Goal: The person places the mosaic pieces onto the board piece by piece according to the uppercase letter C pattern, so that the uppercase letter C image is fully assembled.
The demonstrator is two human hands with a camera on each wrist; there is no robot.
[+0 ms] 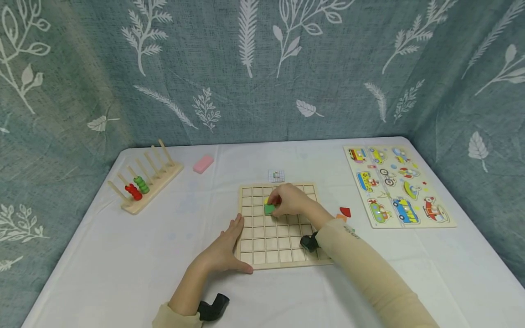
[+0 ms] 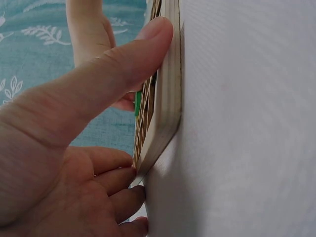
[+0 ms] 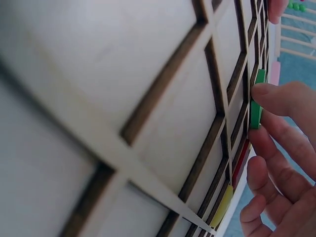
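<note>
A wooden grid board lies on the white table. My left hand steadies its near left corner, thumb on the near edge and fingers spread along the left edge; the left wrist view shows the thumb against the wooden side. My right hand is over the board's far half, its thumb and fingers pinching a flat green piece at the grid. A yellow piece shows just beyond the green one. In the right wrist view, a yellow piece and a dark red piece sit in the grid.
A small patterned card lies behind the board. Red and orange pieces lie to its right, near a vehicle puzzle board. A pegged bead rack and pink block stand at the left.
</note>
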